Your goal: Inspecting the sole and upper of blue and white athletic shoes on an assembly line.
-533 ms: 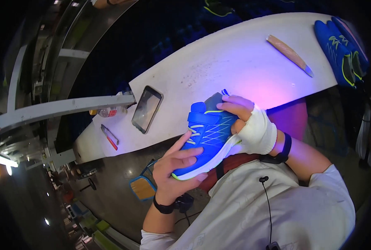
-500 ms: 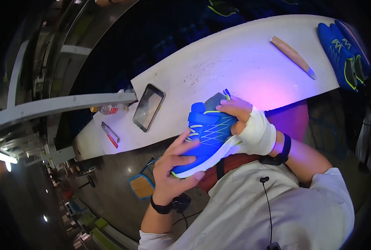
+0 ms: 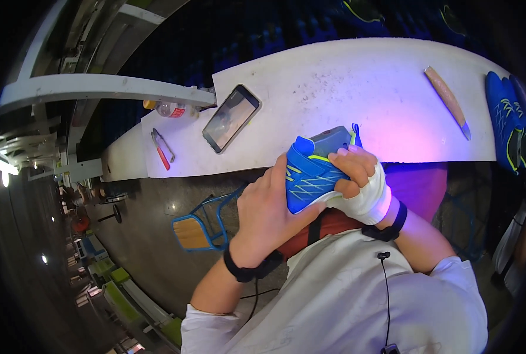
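Note:
In front of my body, at the table's near edge, I hold a blue sneaker [image 3: 313, 186] with pale crossed lines, yellow-green trim and a strap. A grey block like a shoe last [image 3: 333, 140] fills its opening. My left hand [image 3: 264, 206] is closed around the front, its palm and thumb covering the toe. My right hand [image 3: 357, 186], in a white fingerless glove, grips the heel end with its fingertips on the collar. Much of the white sole is hidden behind my hands.
On the white table [image 3: 357, 76] lie a phone [image 3: 232, 120], red-handled pliers [image 3: 163, 156] and a tan-handled blade tool [image 3: 446, 97]. More blue sneakers [image 3: 505, 112] stand at the right end. A clear bottle [image 3: 171, 110] is near the grey beam [image 3: 109, 86]. Below is a blue-framed stool [image 3: 190, 234].
My left hand has gone from spread fingers near the toe to a wrap around the front. The toe is now covered. The view has shifted, so table things appear farther right or lower.

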`<act>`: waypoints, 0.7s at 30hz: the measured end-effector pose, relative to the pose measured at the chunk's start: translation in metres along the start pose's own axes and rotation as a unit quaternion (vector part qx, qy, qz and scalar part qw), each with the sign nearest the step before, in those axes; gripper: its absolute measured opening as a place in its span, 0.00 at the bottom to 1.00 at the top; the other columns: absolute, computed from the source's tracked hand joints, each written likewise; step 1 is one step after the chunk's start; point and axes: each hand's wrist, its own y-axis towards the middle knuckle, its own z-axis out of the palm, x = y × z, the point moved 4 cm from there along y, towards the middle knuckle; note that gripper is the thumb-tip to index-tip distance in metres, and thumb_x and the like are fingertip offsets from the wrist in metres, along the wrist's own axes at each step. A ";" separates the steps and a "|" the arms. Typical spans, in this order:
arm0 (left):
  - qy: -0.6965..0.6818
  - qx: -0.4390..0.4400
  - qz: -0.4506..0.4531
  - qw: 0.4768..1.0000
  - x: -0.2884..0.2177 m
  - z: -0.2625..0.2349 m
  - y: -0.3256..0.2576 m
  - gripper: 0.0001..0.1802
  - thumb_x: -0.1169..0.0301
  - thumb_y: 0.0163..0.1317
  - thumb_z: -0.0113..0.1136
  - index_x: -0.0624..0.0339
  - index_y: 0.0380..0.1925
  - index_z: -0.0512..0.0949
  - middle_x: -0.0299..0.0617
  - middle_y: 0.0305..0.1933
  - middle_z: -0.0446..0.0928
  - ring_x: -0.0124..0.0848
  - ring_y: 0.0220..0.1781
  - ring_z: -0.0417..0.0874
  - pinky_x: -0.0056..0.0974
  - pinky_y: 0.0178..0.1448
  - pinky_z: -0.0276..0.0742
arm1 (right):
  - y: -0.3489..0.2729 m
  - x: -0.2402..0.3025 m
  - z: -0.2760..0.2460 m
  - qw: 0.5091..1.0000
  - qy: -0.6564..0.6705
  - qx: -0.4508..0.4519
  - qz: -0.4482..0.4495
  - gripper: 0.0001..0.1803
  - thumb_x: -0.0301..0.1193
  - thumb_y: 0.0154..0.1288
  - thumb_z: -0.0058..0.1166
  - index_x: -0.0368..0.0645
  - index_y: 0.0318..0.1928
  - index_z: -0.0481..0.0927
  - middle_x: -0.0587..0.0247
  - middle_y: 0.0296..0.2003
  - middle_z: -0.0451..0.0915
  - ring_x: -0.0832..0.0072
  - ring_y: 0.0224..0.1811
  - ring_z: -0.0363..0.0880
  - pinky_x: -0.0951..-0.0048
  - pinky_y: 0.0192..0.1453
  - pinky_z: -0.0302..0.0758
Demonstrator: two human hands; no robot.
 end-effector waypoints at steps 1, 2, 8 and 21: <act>0.000 -0.033 0.005 0.999 0.000 -0.012 -0.002 0.57 0.46 0.52 0.83 0.66 0.75 0.69 0.57 0.58 0.86 0.53 0.54 0.91 0.52 0.57 0.87 | -0.002 0.002 -0.002 1.000 -0.005 0.000 -0.008 0.22 0.34 0.60 0.72 0.47 0.46 0.70 0.50 0.64 0.79 0.52 0.63 0.81 0.45 0.71 0.79; -0.054 0.008 0.053 0.997 0.001 -0.024 -0.004 0.56 0.49 0.50 0.85 0.64 0.75 0.70 0.57 0.61 0.86 0.53 0.56 0.91 0.51 0.59 0.87 | -0.004 0.000 -0.006 0.999 0.030 -0.012 0.027 0.25 0.34 0.55 0.76 0.47 0.46 0.71 0.50 0.64 0.79 0.51 0.64 0.80 0.43 0.72 0.79; -0.221 -0.120 0.327 0.911 -0.040 -0.019 0.001 0.40 0.73 0.55 0.80 0.57 0.70 0.79 0.53 0.71 0.83 0.48 0.67 0.88 0.48 0.69 0.84 | 0.000 -0.002 -0.102 0.980 0.098 -0.076 0.158 0.42 0.42 0.47 0.88 0.49 0.62 0.78 0.46 0.64 0.81 0.42 0.72 0.78 0.36 0.76 0.74; -0.423 -0.220 0.284 0.832 -0.068 0.094 0.017 0.25 0.80 0.47 0.76 0.62 0.46 0.77 0.49 0.49 0.76 0.52 0.52 0.81 0.50 0.55 0.80 | 0.026 0.024 -0.149 0.979 0.156 0.022 0.132 0.43 0.57 0.55 0.80 0.41 0.60 0.80 0.46 0.52 0.87 0.45 0.59 0.88 0.38 0.70 0.80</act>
